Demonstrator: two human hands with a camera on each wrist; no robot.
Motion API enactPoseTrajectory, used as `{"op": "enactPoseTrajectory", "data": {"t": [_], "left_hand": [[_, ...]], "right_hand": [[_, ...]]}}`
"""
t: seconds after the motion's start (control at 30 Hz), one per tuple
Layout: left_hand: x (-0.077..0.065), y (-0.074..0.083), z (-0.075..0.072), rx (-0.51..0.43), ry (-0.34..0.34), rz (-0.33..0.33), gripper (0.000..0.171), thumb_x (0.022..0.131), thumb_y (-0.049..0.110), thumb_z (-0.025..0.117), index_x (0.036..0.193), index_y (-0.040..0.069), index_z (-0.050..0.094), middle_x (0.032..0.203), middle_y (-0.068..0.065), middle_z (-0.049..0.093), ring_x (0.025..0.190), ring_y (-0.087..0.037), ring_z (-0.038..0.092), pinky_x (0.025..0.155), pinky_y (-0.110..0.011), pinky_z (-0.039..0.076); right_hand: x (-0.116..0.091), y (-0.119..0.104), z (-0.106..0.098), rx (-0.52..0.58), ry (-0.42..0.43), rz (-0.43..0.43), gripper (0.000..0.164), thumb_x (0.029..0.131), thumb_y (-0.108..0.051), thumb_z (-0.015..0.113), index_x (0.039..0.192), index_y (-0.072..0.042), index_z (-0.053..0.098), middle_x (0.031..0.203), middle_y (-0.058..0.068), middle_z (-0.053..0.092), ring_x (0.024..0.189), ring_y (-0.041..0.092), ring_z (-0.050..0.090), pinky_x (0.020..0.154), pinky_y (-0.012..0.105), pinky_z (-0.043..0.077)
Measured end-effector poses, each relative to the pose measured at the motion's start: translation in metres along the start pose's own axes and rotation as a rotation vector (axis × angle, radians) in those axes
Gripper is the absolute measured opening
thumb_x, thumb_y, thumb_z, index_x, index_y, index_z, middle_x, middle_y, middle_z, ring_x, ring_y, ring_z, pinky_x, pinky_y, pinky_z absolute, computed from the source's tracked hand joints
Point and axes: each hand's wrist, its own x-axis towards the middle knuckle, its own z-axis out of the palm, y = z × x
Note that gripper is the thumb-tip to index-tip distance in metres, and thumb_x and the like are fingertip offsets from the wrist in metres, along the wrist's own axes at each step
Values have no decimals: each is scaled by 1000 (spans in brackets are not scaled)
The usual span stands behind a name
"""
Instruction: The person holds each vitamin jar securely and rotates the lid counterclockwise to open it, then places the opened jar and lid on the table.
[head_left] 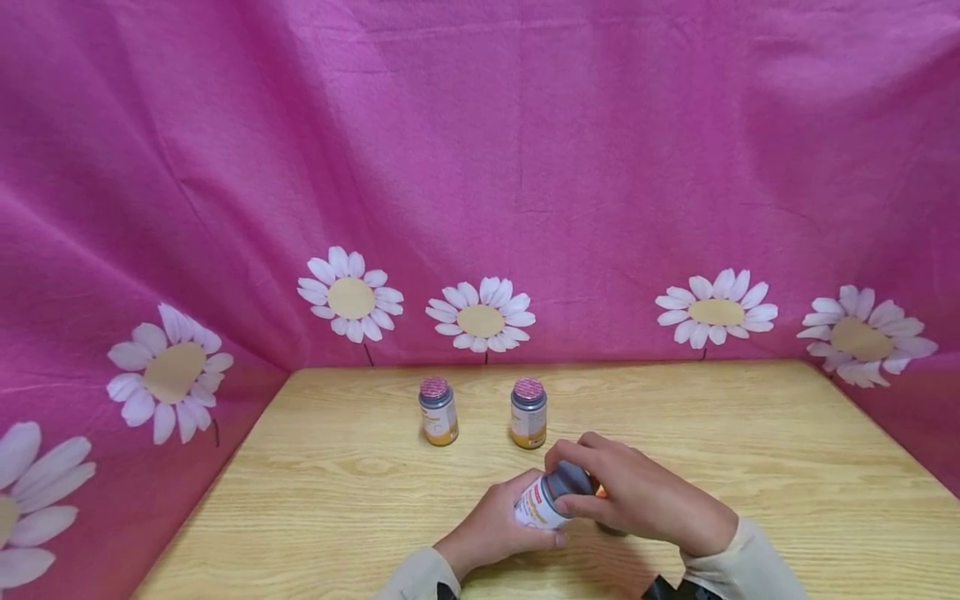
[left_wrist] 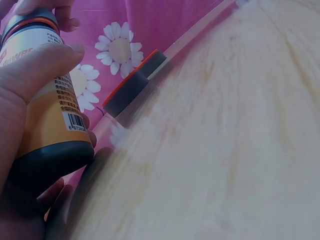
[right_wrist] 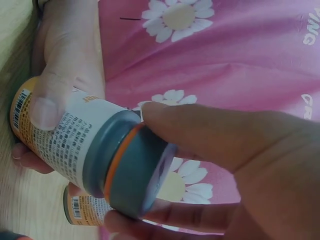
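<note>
Near the table's front, my left hand [head_left: 498,521] grips a white-and-orange supplement bottle [head_left: 537,507] round its body, tilted with its top toward the right. My right hand [head_left: 633,492] pinches the dark grey screw cap [right_wrist: 137,167] at the bottle's mouth between thumb and fingers. An orange ring shows at the cap's lower edge; whether the cap is loose I cannot tell. In the left wrist view, the left thumb [left_wrist: 45,67] lies across the label, and the bottle's dark base [left_wrist: 55,162] faces down.
Two similar bottles, a left one [head_left: 438,412] and a right one [head_left: 528,414], stand upright without caps, pink seals on top. Two dark caps with orange rims, a nearer one [left_wrist: 127,95] and a farther one [left_wrist: 156,64], lie on the wooden table [head_left: 337,483]. A pink flowered cloth [head_left: 600,167] hangs behind.
</note>
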Motion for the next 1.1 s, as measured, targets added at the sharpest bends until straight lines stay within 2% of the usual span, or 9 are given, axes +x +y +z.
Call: {"op": "enactPoseTrajectory", "data": {"t": [0.13,0.3,0.4,0.57,0.67,0.73,0.87,0.97,1.1], "left_hand": [[1,1,0,8,-2,2,50,79,31,80,123,31,56,102,11,66,87,-5,62,78,-23,49],[1,3,0,17,-1,17,51,79,31,80,124,28,56,100,11,66,86,-4,61,78,-23,49],[2,4,0,15,7,32,50,78,30,80,122,26,57,98,11,66,85,-4,61,77,-23,49],[3,2,1,5,26,43,46,77,28,81,117,23,59,94,10,65,82,-4,61,75,-23,49],[2,0,1,1,29,26,46,77,30,81,117,25,59,94,10,65,81,-4,61,74,-23,49],[1,0,0,-4,27,9,46,77,32,81,117,27,58,95,10,66,82,-5,61,74,-23,49],[1,0,1,-18,24,-9,47,78,33,81,119,29,58,98,10,67,84,-5,62,76,-24,49],[1,0,1,-9,23,-10,51,78,33,81,123,30,57,99,11,67,86,-6,62,78,-24,49],[1,1,1,11,21,-10,57,77,33,80,128,33,54,100,11,67,86,-5,62,78,-24,48]], "right_hand": [[1,0,1,-5,30,3,18,91,-40,65,103,-29,59,89,-8,52,76,8,51,62,26,44],[2,0,3,-41,52,-37,14,91,-31,67,102,-28,59,92,-7,52,75,7,51,62,25,44],[1,-1,4,-64,66,-56,23,89,-24,70,108,-26,58,96,-7,53,77,7,51,64,26,44],[1,-2,5,-46,75,-28,41,85,-19,74,121,-23,55,103,-6,55,80,7,51,67,28,44],[1,-2,5,-44,74,7,45,84,-25,75,124,-20,54,104,-7,55,82,8,52,69,29,45],[2,-4,6,-61,96,54,47,85,-38,73,123,-17,55,103,-6,57,85,9,54,71,31,46],[6,-6,8,-119,152,255,55,83,-63,63,113,-16,61,88,-7,61,76,10,56,63,33,46],[8,-8,10,-176,174,398,53,81,-69,59,97,-19,64,67,-8,55,62,10,51,54,33,41],[9,-9,12,-226,176,472,53,81,-74,53,77,-22,60,54,-6,46,54,12,46,48,33,36]]}}
